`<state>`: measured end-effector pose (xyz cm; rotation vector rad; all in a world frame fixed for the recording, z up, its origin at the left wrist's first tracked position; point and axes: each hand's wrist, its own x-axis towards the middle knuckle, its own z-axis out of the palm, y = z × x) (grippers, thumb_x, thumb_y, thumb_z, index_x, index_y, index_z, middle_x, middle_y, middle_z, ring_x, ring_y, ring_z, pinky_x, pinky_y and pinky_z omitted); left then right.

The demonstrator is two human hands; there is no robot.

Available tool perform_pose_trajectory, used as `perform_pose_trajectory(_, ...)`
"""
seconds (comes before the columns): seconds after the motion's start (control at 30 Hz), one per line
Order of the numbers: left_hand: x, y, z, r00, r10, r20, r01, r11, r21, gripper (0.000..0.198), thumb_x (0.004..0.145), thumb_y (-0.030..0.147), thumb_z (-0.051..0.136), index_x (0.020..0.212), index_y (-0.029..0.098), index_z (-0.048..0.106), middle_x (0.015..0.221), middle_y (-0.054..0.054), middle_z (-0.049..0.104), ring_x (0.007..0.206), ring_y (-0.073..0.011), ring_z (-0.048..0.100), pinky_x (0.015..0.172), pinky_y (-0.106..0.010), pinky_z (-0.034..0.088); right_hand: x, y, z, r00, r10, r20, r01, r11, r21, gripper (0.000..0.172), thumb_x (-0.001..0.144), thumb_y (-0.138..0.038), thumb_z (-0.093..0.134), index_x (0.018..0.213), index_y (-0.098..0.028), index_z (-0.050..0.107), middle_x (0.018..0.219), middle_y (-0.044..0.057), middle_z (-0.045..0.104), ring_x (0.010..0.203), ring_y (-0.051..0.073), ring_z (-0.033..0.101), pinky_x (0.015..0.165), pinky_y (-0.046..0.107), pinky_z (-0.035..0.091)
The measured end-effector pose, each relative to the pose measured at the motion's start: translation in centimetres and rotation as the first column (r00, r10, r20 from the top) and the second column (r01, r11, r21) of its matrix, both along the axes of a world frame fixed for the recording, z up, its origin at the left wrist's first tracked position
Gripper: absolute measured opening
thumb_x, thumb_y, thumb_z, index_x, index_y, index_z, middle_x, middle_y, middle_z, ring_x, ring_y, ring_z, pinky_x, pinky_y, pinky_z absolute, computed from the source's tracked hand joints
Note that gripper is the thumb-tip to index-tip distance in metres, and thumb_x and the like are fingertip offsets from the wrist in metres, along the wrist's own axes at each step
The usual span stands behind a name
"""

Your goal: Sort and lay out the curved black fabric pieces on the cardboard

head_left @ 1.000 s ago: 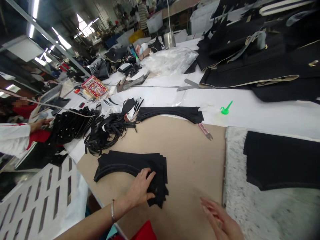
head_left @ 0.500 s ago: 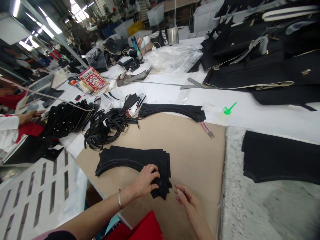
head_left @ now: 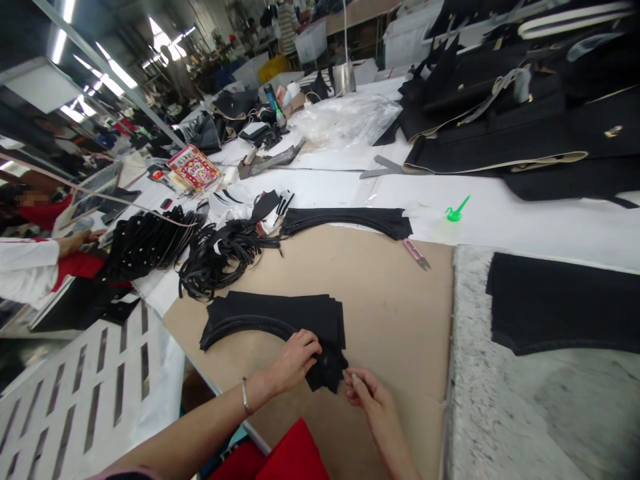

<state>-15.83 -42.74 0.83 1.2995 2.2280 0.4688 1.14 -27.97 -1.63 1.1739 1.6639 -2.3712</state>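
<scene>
Loosely curled left hand [head_left: 296, 358] presses black panels [head_left: 283, 308]; right [head_left: 373, 395] pinches by edge, hold unclear.

Tube lights [head_left: 59, 47] glaring upper left; edges blurred.

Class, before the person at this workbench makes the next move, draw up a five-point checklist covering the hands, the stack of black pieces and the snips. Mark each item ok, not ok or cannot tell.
1. Left hand on the stack of black pieces: ok, it rests on the near right part.
2. Right hand touching the stack: cannot tell; its fingertips are right by the near corner.
3. Stack edges flush: not ok, they are staggered at the right end.
4. Stack lying on the brown board: ok.
5. Pink-handled snips away from both hands: ok, they lie beside the far black bundle.
</scene>
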Motion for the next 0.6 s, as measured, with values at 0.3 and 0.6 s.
perform_pose_trajectory(0.3, -3.3, 0.1, -0.5, 0.992, -0.063, 0.111, 0.069, 0.996, -0.054, 0.016, 0.077, 0.018, 0.065, 0.092, 0.024, 0.064, 0.101, -0.001, 0.059, 0.099, -0.0197, 0.05, 0.083, -0.033, 0.04, -2.9, -2.7, 1.4, 0.98, -0.152, 0.126, 0.157, 0.987, -0.024, 0.067, 0.052, -0.072, 0.073, 0.089, -0.016, 0.07, 0.078, 0.007, 0.068, 0.066, 0.019, 0.061, 0.064, 0.032, 0.051)
perform_pose_trajectory(0.6, -6.6, -1.3, -0.6, 0.952, -0.301, 0.052, 0.292, 0.948, 0.129, 0.017, 0.09, 0.014, 0.046, 0.084, 0.021, 0.06, 0.091, -0.004, 0.058, 0.091, -0.0198, 0.051, 0.078, -0.033, 0.04, -5.6, -6.2, 1.8, 0.93, -0.303, 0.208, 0.304, 0.952, 0.028, 0.059, 0.053, -0.065, 0.078, 0.086, -0.016, 0.07, 0.073, 0.006, 0.069, 0.061, 0.016, 0.06, 0.059, 0.03, 0.05)
